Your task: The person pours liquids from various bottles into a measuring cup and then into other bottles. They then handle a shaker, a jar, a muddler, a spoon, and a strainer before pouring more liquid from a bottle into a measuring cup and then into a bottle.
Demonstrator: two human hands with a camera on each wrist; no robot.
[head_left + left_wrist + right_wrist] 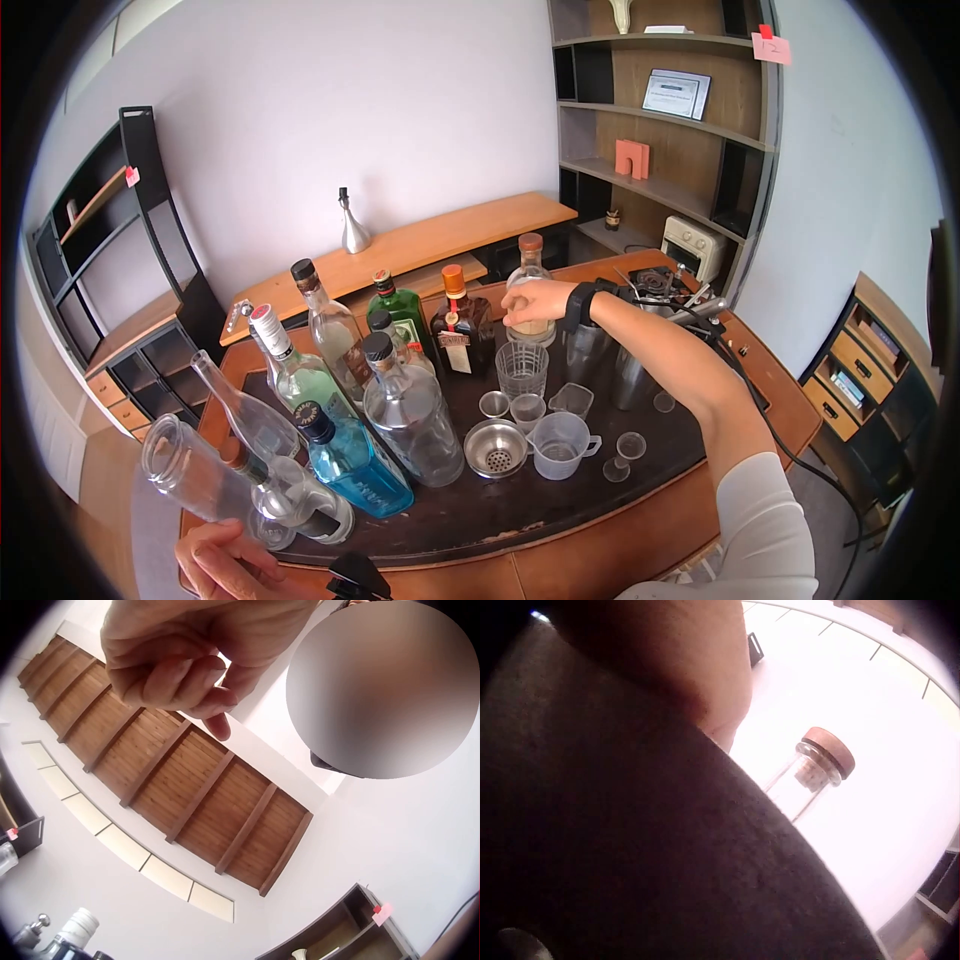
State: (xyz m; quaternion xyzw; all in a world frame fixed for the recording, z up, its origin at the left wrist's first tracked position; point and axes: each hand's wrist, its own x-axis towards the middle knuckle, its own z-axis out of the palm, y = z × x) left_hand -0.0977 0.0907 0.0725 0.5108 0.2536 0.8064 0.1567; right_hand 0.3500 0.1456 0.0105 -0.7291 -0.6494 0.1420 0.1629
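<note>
My right hand reaches across the table in front of a clear bottle with a reddish-brown stopper, its fingers bent downward. I cannot tell whether they grip anything. In the right wrist view the stopper and bottle neck show beside the hand, while a large dark surface hides the fingers. To the fingers' left stands a dark square bottle with an orange cap; nearer me is a ribbed glass. At the near left edge, my left hand hangs with loosely curled fingers, holding nothing, beside several bottles.
A blue bottle, a large clear bottle and a green bottle crowd the left side. A strainer, a measuring cup and small glasses stand centrally. Metal shakers and a black cable lie right.
</note>
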